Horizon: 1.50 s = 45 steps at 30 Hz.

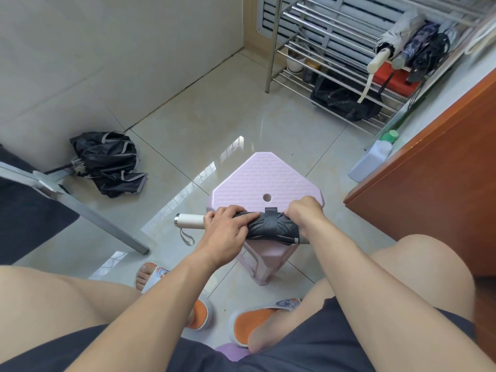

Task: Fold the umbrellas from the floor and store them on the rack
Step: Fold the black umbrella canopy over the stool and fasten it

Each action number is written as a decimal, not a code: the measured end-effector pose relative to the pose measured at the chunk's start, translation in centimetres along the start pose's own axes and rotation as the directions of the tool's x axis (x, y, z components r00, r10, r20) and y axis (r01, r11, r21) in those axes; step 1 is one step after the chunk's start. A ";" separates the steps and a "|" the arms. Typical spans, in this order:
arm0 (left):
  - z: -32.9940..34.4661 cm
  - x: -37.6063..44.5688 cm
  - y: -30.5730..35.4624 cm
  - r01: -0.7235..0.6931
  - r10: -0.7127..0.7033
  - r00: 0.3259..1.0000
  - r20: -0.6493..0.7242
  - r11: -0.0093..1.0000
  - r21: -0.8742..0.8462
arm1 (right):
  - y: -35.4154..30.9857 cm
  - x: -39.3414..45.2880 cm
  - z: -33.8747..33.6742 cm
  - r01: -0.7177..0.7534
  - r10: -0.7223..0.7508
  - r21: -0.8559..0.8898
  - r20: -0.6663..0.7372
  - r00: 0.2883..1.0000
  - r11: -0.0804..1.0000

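One folded black umbrella (271, 226) lies across the near edge of the pink stool (268, 181), its white handle (189, 220) overhanging the stool's left side, wrist loop dangling. Strap wrapped round the middle of the canopy. Left hand (228, 229) rests on the canopy's handle end, fingers laid fairly straight and pressing the fabric; right hand (304, 213) curled round the tip end, gripping it. One more black umbrella (110, 162), unfolded and crumpled, lies on the floor tiles well left of the stool. Metal rack (322, 57) stands beyond the stool to the right; three folded umbrellas (410, 44) lie side by side on one shelf. One white bottle with green cap (373, 157) right of the stool, beside a wooden cabinet (442, 170).
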<state>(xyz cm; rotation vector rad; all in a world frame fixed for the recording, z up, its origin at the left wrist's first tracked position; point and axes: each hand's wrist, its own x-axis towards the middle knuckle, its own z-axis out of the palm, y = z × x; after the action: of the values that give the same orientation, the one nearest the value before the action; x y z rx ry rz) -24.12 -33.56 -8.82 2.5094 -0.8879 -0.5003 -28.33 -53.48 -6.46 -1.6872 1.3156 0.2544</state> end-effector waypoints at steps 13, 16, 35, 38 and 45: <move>-1.7 2.7 2.0 0.445 -0.437 0.894 0.097 0.846 -0.293 | 1.3 -0.6 -0.1 0.154 -0.147 -0.105 0.070 0.987 0.982; -1.7 2.9 2.7 0.483 -0.477 0.874 0.096 0.832 -0.273 | 2.1 -0.9 -0.4 0.216 -0.213 -0.131 0.036 0.976 0.968; -4.1 -0.7 -3.3 0.160 -0.220 0.936 0.274 0.961 0.223 | 5.8 -2.7 -0.8 0.460 -0.451 -0.118 0.095 0.888 0.880; -3.6 -1.6 -2.4 0.087 -0.095 0.995 0.010 0.942 0.325 | 5.2 -2.7 -0.8 0.435 -0.411 -0.301 0.145 0.900 0.849; -0.2 -3.7 -0.4 -0.071 0.158 0.948 -0.277 0.951 0.301 | 5.5 -3.4 0.7 0.265 -0.401 -0.490 -0.196 0.895 0.831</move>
<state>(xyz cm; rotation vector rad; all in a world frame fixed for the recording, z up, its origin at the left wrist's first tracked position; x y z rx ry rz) -26.53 -30.72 -8.15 2.6706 -1.0404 0.0560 -34.08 -50.58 -7.57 -2.4015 1.1912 0.1051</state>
